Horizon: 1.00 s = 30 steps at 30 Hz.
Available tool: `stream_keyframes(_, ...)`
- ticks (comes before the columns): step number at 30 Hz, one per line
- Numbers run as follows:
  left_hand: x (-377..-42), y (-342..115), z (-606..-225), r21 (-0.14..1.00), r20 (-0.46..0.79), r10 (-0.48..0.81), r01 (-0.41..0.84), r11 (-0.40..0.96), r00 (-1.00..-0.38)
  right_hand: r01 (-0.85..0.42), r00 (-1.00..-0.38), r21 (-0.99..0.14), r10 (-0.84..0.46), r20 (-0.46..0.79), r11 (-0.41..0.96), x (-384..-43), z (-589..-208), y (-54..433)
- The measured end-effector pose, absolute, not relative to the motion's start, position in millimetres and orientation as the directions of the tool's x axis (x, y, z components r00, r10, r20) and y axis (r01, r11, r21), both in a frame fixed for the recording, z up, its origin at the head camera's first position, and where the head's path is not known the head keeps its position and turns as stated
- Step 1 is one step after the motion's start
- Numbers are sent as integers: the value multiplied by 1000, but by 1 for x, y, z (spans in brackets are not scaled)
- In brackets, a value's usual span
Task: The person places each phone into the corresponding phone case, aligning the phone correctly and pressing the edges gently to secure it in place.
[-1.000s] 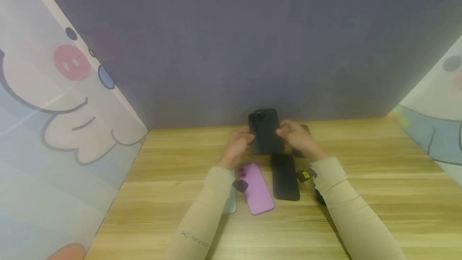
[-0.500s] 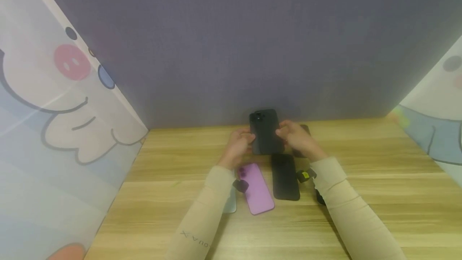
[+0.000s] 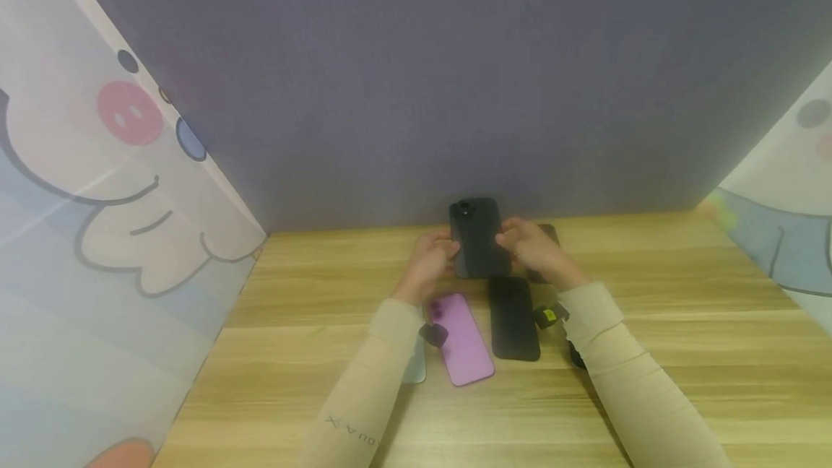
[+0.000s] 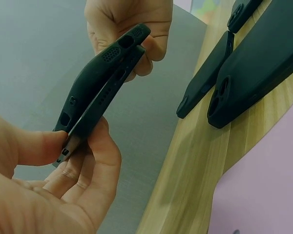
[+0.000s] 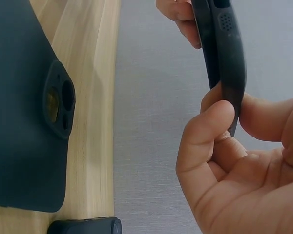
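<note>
Above the table's back edge, a black phone case (image 3: 479, 244) is held upright, its camera corner at upper left. In the left wrist view the case (image 4: 90, 75) lies against a dark phone (image 4: 103, 95), with a narrow wedge-shaped gap between them. My left hand (image 3: 425, 266) pinches one long side, thumb on the case and fingers behind the phone. On the opposite side my right hand (image 3: 534, 248) pinches with thumb and curled fingers, as the right wrist view shows at the case's edge (image 5: 232, 61). The phone's far face is hidden.
A purple phone (image 3: 464, 341) and a black phone case (image 3: 515, 320) lie in front of the hands. A pale phone (image 3: 414, 365) is partly under the left sleeve. Dark items show by the right hand (image 3: 549, 232) and right sleeve (image 3: 576, 356). A grey partition (image 3: 481, 92) stands behind.
The case's camera opening now lines up with the phone's camera, where earlier they looked offset at the upper left. Both hands keep nearly the same place.
</note>
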<state>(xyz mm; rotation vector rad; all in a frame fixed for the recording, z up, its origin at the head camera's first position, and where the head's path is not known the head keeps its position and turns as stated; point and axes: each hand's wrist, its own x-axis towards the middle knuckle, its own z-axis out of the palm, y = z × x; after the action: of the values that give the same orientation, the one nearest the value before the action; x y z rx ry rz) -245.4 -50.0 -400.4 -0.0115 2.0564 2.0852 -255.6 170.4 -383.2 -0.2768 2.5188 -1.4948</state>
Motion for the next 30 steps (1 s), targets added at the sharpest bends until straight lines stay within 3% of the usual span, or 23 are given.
stream_keyframes(30,-245,-47,-400,985,-167,140,-170,-8,-976,-11,-948,-902,-292,-128,431,-257,-385,169)
